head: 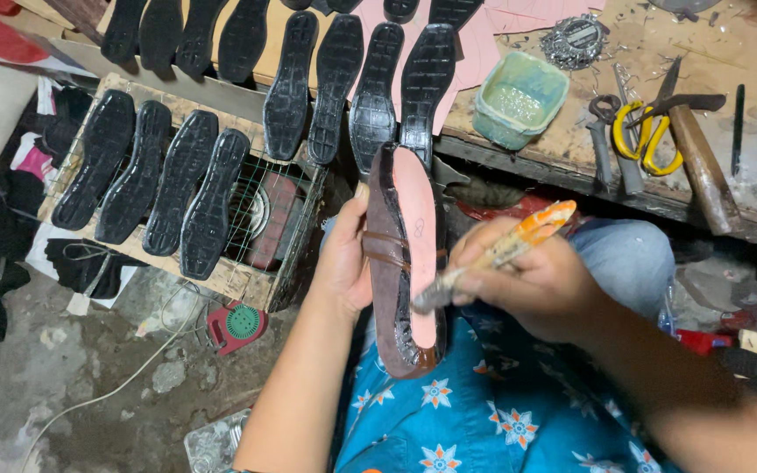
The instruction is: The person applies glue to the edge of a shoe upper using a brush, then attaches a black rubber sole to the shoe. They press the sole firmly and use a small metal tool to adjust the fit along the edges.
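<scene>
My left hand [343,263] grips a brown shoe upper on a last [403,263], sole side up, with a pink insole board showing and a rubber band across its middle. My right hand [532,280] holds a glue-crusted brush with an orange handle [501,250]; its tip rests on the pink insole near the shoe's lower half. The shoe is held over my lap, above blue floral fabric.
Several black soles [181,180] lie in rows on a wooden rack to the left and along the bench edge [361,83]. On the bench sit a green tub [519,98], yellow-handled scissors [650,131], a hammer [703,166] and pliers. A red fan part [238,324] lies on the floor.
</scene>
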